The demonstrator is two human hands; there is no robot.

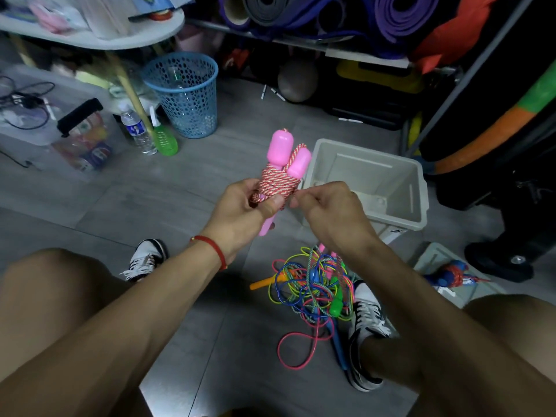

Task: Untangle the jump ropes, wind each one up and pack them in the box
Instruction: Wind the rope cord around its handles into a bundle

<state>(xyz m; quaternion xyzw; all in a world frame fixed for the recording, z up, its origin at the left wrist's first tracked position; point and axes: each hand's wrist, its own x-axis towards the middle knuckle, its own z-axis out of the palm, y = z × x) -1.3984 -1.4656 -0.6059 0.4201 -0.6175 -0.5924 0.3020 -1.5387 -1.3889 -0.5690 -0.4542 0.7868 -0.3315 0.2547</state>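
Nearest you, your knees frame the grey floor, with a sneaker [148, 260] on the left and another [367, 320] on the right. Against that right shoe lies the tangled pile of ropes [313, 291], thin coloured cords knotted around orange, green and blue handles. Above it, your left hand [240, 212] grips the pink jump rope [281, 176], thumb pressed over the red-and-white coils wound round both pink handles. Your right hand [328, 207] pinches the cord at the bundle's right edge, fingers curled. Just behind the hands sits the grey box [418, 191], open, its near left corner hidden by the bundle. To the right, a lid [433, 257] carries a blue wound rope [451, 273]. Farther left stand a water bottle [137, 130], a green bottle [164, 139] and a blue mesh basket [185, 94].
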